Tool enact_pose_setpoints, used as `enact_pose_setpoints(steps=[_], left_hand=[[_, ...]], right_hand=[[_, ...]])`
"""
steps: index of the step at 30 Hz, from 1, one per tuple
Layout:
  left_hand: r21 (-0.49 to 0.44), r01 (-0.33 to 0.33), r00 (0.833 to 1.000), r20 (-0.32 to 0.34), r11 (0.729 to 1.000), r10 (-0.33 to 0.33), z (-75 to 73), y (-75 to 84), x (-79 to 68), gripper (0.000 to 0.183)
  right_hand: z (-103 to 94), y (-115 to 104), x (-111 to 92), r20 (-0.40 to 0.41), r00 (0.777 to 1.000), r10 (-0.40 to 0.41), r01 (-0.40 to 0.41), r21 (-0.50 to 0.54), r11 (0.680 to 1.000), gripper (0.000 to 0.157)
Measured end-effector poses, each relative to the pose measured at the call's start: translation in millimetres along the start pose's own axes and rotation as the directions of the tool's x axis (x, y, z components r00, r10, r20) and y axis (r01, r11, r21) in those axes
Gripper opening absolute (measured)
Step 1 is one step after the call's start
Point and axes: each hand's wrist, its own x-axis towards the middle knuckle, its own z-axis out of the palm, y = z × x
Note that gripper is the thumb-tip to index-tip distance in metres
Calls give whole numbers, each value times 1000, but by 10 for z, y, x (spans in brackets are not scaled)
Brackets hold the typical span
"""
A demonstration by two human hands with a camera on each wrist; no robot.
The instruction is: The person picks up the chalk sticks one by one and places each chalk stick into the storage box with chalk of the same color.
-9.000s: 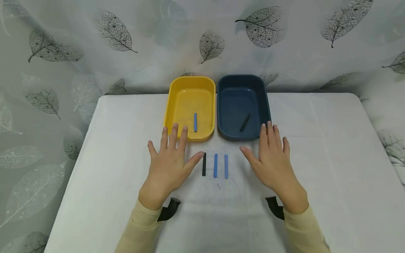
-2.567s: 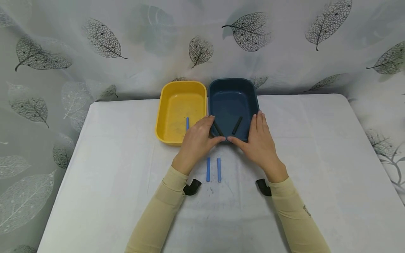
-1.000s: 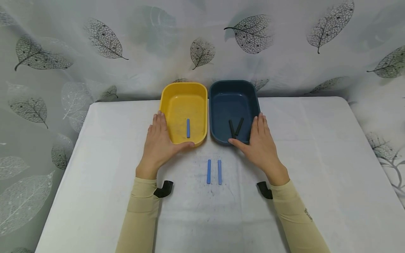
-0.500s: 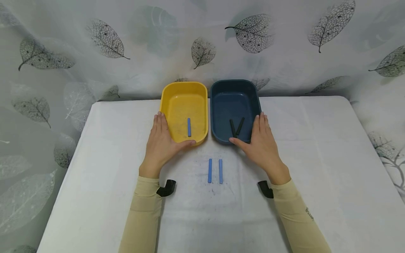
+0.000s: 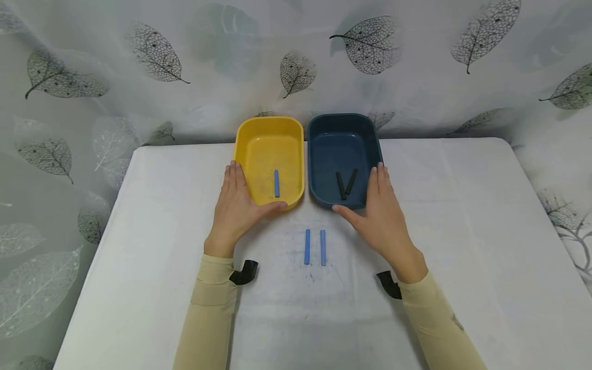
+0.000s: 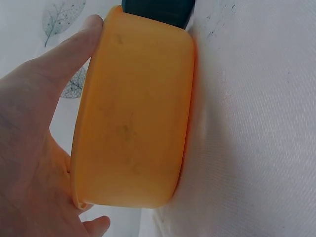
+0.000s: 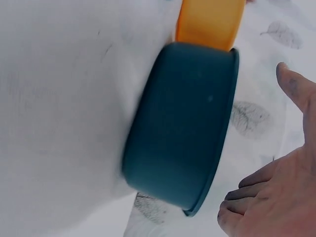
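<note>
Sorting is apparently underway: left hand [image 5: 233, 213] is touching yellow tray [image 5: 263, 149], unclenched; right hand [image 5: 385, 221] is hovering, released; one near blue stick [image 5: 307, 247] is probably needing pickup next.

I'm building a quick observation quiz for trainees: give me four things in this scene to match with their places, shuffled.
1. Black sticks
2. Lone blue stick
3. Paired blue sticks
4. Left hand

A. On the white tabletop
B. At the near corner of the yellow tray
C. Inside the dark blue tray
D. Inside the yellow tray

Pairs: 1-C, 2-D, 3-A, 4-B
</note>
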Motion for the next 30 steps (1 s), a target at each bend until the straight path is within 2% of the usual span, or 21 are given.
enact_pose_setpoints(steps=[15,30], left_hand=[[22,11,1000,0,1000,-11,-12,7,9,145],[10,8,1000,-7,1000,-8,2,-5,20,147]], right_hand=[[-23,-134,-246,8,999,-53,53,4,999,116],[50,-209,-380,120,986,-118,111,58,992,116]])
